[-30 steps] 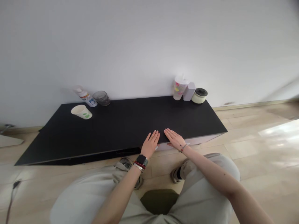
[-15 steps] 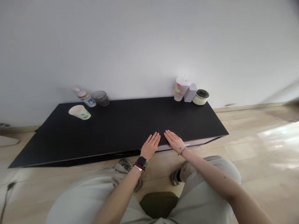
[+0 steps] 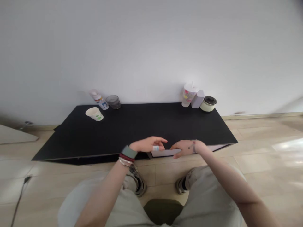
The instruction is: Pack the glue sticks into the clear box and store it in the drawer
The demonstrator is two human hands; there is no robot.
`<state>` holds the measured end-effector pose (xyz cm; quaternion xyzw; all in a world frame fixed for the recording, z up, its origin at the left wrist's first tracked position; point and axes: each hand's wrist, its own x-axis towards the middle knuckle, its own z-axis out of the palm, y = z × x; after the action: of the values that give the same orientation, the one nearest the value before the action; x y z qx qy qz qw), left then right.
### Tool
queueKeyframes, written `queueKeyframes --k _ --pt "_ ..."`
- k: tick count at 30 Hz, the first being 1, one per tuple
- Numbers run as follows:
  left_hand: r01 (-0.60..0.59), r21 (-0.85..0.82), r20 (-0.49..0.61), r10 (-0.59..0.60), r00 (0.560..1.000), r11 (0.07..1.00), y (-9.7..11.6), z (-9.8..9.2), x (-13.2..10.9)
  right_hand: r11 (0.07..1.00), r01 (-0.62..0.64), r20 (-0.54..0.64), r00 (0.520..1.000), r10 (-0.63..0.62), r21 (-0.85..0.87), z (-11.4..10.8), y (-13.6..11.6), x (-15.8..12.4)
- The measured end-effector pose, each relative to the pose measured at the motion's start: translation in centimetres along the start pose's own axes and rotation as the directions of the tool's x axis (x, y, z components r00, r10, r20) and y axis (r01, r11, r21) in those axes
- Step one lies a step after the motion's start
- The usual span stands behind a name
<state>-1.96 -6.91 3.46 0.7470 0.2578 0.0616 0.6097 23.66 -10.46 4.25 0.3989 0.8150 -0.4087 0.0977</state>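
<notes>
My left hand (image 3: pixel 150 144) is above the front edge of the black cabinet (image 3: pixel 142 126), turned sideways with its fingers bent and apart. A small white and blue patch (image 3: pixel 155 148) shows at its fingers; whether it is stuck on or held I cannot tell. Facing it, a short gap away, my right hand (image 3: pixel 182 148) is open, fingers loosely apart, near the white drawer front (image 3: pixel 163 153). Nothing shows in the right hand.
A paper cup (image 3: pixel 95 114), a spray can (image 3: pixel 100 100) and a dark glass (image 3: pixel 114 102) stand at the left. A lidded straw cup (image 3: pixel 188 94), a pale box (image 3: pixel 198 99) and a cream pot with black lid (image 3: pixel 208 104) stand back right, by the wall.
Both hands lay flat on the cabinet's front edge. Now they have turned inward to face each other, with fingers bent and apart. The view has shifted, moving the cabinet rightward in the picture.
</notes>
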Motion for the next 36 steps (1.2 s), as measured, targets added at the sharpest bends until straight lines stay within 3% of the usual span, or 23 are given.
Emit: queueKeyframes --k 1,2,4,5,7,9,10,13,16,19,24,27,36 --pt "-0.085 -0.194 -0.027 0.082 0.996 0.977 1.4 -1.4 -0.7 0.973 0.119 0.061 0.989 -0.134 0.199 -1.7 -0.7 -0.8" --pt "-0.224 -0.369 -0.149 0.181 0.972 0.902 2.6 -2.7 -1.3 0.891 0.245 0.032 0.960 -0.278 0.383 -3.2 -1.3 -1.4" --pt "-0.544 -0.565 -0.498 0.269 0.824 0.620 4.5 -4.7 -2.0 0.602 0.498 -0.267 0.860 -0.434 0.625 -5.3 -2.0 -1.9" --pt "-0.671 -0.571 -0.645 0.247 0.723 0.472 5.0 -5.4 -2.0 0.427 0.617 -0.472 0.785 -0.402 0.661 -5.8 -2.1 -1.7" --pt "-0.811 -0.528 -0.807 0.147 0.571 0.253 5.1 -5.9 -1.4 0.123 0.798 -0.785 0.602 -0.144 0.590 -5.9 -2.0 -0.5" --pt "-0.848 -0.512 -0.850 0.058 0.523 0.141 4.1 -5.5 -0.2 -0.053 0.880 -0.868 0.474 0.151 0.472 -5.2 -1.3 1.6" --pt "-0.847 -0.519 -0.851 0.024 0.525 0.109 3.2 -5.1 0.5 -0.094 0.893 -0.859 0.449 0.246 0.440 -4.6 -0.9 2.8" --pt "-0.838 -0.545 -0.838 -0.045 0.543 0.040 0.2 -3.5 2.3 -0.115 0.876 -0.803 0.477 0.357 0.469 -2.7 0.6 5.7" --pt "-0.828 -0.560 -0.826 -0.069 0.559 -0.005 -2.3 -2.2 3.2 -0.096 0.846 -0.772 0.521 0.364 0.525 -1.1 1.8 7.2" --pt "-0.822 -0.570 -0.819 -0.091 0.567 0.010 -3.4 -1.7 3.4 -0.117 0.846 -0.777 0.526 0.346 0.521 -0.3 2.3 7.6" --pt "-0.808 -0.589 -0.807 -0.052 0.588 0.003 -3.1 -2.2 3.4 -0.224 0.849 -0.796 0.528 0.295 0.480 -0.7 2.3 7.4" --pt "-0.801 -0.599 -0.800 -0.042 0.599 0.000 -2.6 -2.5 3.5 -0.229 0.846 -0.793 0.532 0.298 0.481 -1.0 2.2 7.3" --pt "-0.802 -0.596 -0.801 -0.095 0.592 0.027 -2.1 -2.3 3.0 -0.016 0.847 -0.783 0.498 0.373 0.531 -0.9 2.5 6.8"
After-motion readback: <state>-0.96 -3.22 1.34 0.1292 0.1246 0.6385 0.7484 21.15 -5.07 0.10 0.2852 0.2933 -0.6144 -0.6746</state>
